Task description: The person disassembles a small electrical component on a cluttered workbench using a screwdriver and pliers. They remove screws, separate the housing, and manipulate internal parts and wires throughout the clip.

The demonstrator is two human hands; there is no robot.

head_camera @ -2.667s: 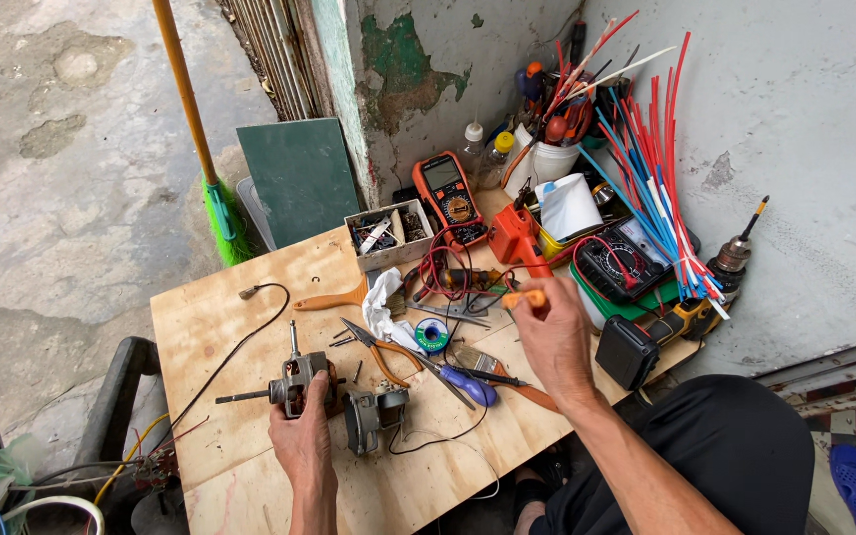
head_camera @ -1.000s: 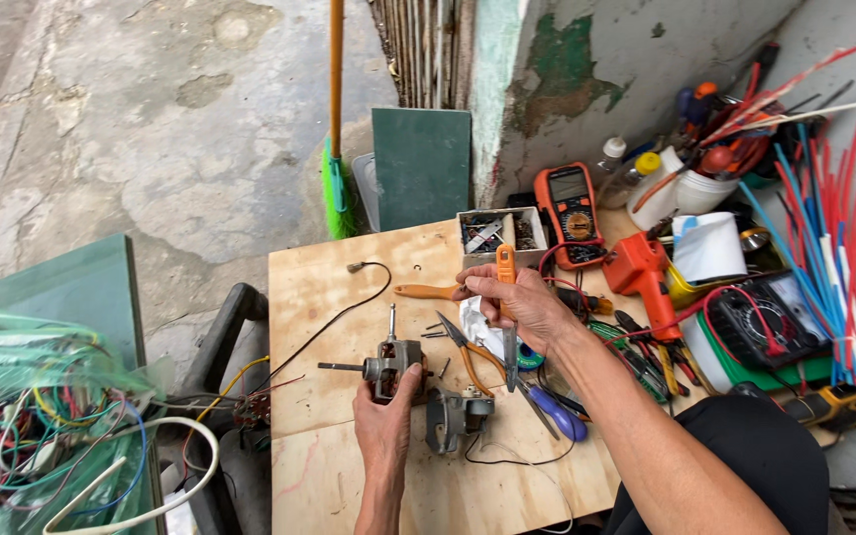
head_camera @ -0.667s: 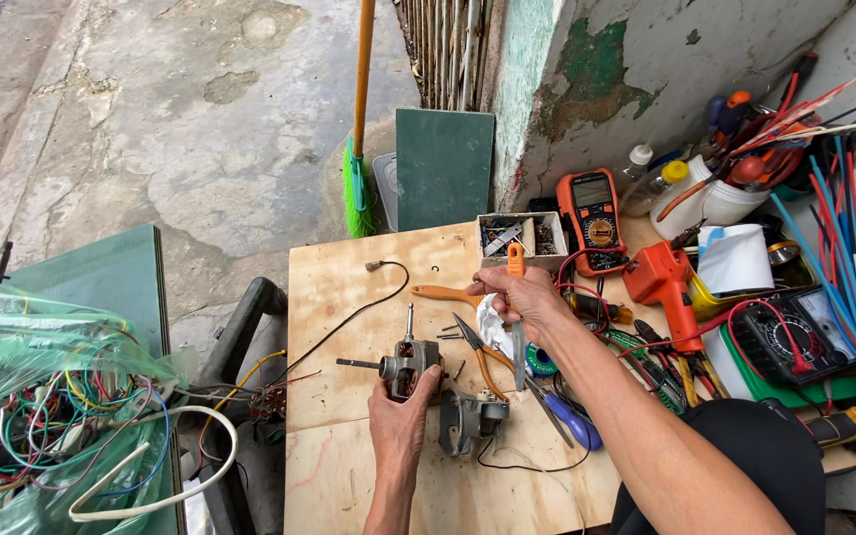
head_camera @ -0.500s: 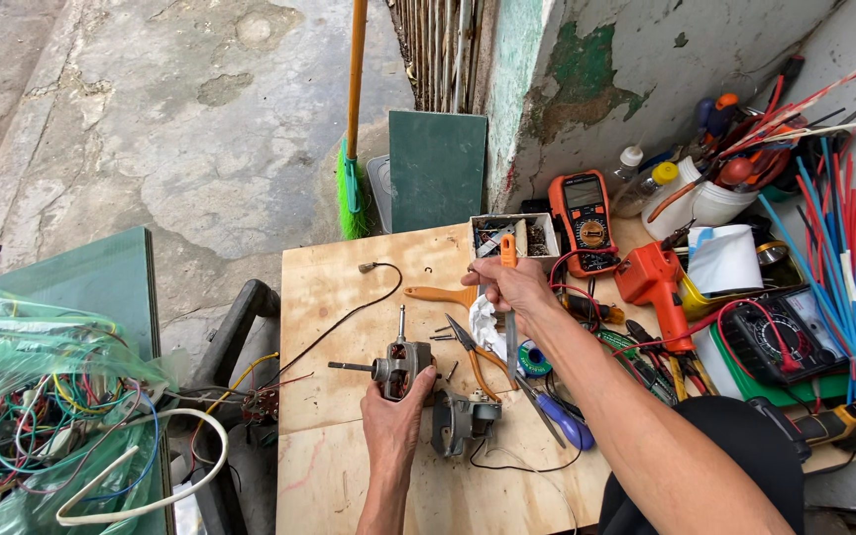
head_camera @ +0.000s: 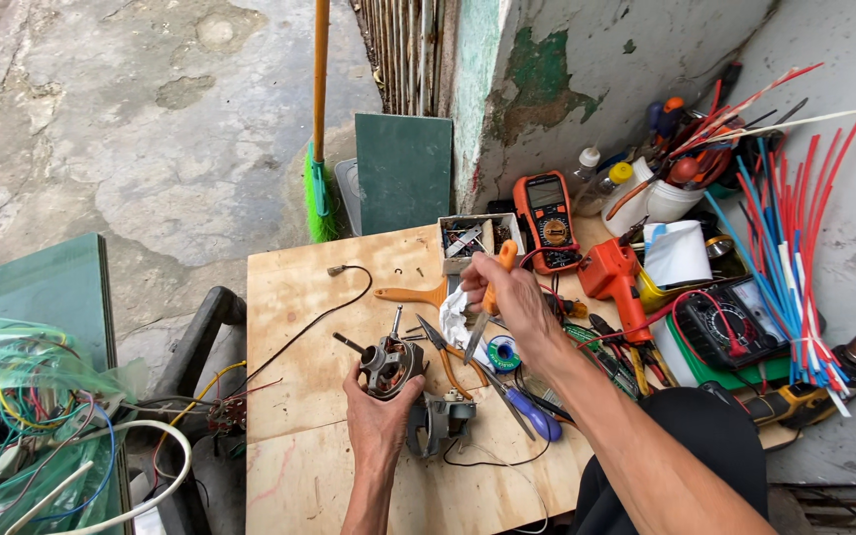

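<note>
Gripping a small motor above the plywood worktop, the left hand keeps its shaft pointing up-left; the right hand, up and to the right, is clenched on an orange-handled screwdriver, blade angled down-left toward the motor

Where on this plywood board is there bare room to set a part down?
Bare wood lies along the plywood board's left front, bordered by the thin black cable and the left hand. The right side is crowded: orange-handled pliers, blue-handled screwdriver, orange multimeter.
</note>
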